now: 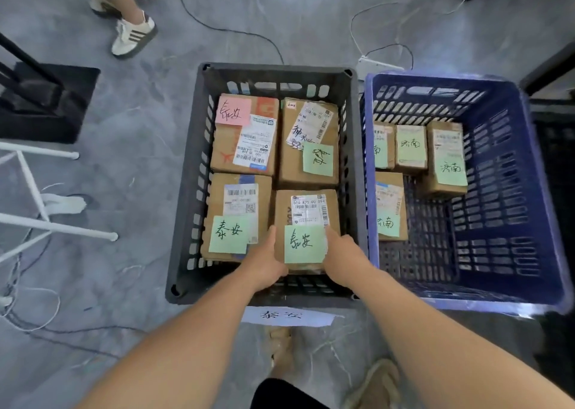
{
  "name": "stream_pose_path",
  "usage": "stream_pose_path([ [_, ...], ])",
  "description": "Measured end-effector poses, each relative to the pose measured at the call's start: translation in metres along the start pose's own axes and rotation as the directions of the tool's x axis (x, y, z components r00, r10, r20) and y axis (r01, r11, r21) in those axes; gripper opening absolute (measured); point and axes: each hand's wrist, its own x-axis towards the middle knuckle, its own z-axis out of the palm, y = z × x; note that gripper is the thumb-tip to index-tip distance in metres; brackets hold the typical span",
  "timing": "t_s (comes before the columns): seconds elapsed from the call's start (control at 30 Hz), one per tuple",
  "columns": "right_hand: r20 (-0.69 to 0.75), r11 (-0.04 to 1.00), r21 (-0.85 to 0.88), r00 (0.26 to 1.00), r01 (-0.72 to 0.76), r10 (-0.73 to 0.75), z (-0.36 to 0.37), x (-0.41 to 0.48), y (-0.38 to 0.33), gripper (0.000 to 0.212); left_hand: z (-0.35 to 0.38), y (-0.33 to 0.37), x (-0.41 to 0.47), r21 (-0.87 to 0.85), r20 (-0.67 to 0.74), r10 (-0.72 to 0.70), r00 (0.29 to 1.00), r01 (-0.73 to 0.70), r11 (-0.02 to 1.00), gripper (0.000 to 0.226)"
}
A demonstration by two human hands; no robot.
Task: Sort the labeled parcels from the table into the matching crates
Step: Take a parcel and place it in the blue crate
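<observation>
Head view, brown parcel (306, 229), green note (304, 244), white barcode label (309, 210)

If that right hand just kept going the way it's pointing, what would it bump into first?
The right hand grips the front-right parcel. Sliding on along it, it would probably meet the back-right parcel in the dark crate, though depth is unclear.
</observation>
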Motion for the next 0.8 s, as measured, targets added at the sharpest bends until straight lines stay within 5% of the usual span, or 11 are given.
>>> stream_pose_path([
  [0.13,-0.031,0.996,-0.051,0.997,-0.073,0.071,0.010,0.026,-0.007,0.054,0.007,0.004,0.025,0.086,-0.056,0.111,0.992,-0.106,0.991,0.070],
  [0.3,0.008,0.963,-0.223,0.988,-0.150,0.155,0.025,0.056,-0.008,0.070,0.017,0.003,0.052,0.235,-0.134,0.123,0.983,-0.089,0.968,0.049],
  [0.53,0.131,0.934,-0.299,0.961,-0.198,0.245,0.048,0.083,-0.012,0.078,0.034,0.003,0.071,0.474,-0.050,0.052,0.997,-0.022,0.880,0.064],
  [0.8,0.164,0.929,-0.366,0.978,-0.061,0.129,0.050,0.078,-0.004,0.072,0.047,-0.002,0.072,0.558,0.051,-0.073,0.996,0.032,0.829,0.079],
])
